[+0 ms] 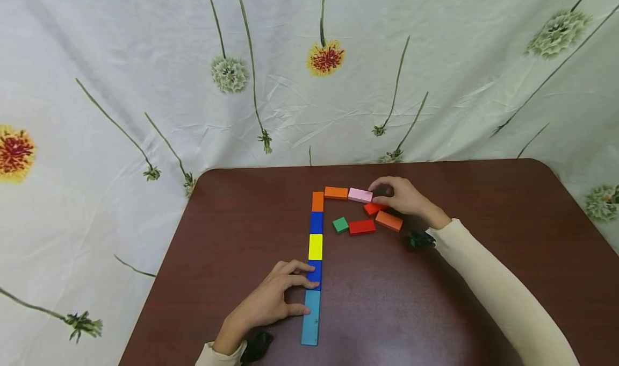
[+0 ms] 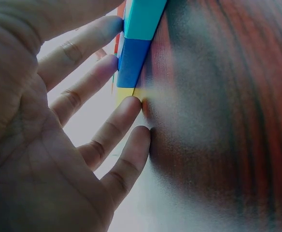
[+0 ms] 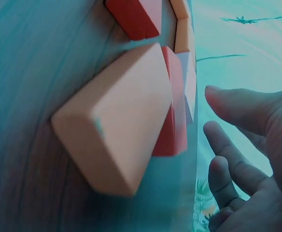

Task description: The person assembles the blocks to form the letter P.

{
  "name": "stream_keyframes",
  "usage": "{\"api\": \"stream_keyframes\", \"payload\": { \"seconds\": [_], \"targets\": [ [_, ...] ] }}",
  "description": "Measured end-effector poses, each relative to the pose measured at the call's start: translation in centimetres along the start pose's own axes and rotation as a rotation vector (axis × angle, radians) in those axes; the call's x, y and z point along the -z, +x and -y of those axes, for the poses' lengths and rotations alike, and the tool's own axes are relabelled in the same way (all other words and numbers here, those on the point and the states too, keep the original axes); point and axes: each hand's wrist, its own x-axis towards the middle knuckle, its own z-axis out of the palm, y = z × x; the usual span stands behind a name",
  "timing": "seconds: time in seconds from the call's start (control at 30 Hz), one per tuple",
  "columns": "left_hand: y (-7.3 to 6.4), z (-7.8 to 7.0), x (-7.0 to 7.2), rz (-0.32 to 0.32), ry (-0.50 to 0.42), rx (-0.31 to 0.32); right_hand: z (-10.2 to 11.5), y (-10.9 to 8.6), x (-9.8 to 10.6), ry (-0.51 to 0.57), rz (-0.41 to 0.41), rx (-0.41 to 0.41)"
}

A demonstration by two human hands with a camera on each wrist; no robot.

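A column of blocks runs down the table: an orange one, a blue one, a yellow one, another blue one and a long light-blue one. My left hand touches the lower blue and light-blue blocks along their left side, fingers spread. From the column's top, an orange block and a pink block extend rightward. My right hand is at the pink block's right end, thumb and fingers apart; in the right wrist view nothing lies between them.
Loose blocks lie below the pink one: a red block partly under the right hand, an orange block, a red block and a small green block. A flowered cloth hangs behind the dark wooden table.
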Motion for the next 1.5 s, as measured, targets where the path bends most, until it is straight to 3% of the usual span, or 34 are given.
{"api": "stream_keyframes", "payload": {
  "seconds": [0.5, 1.2, 1.5],
  "targets": [
    [0.0, 0.0, 0.0, 0.003, 0.001, -0.003, -1.5, -1.1, 0.5, 0.034, 0.083, 0.048],
    [0.0, 0.1, 0.0, 0.004, -0.006, -0.008, -1.6, -1.3, 0.3, 0.018, 0.148, 0.033],
    [-0.1, 0.1, 0.1, -0.001, -0.006, -0.012, -1.6, -1.4, 0.3, 0.007, 0.173, 0.074]
  ]
}}
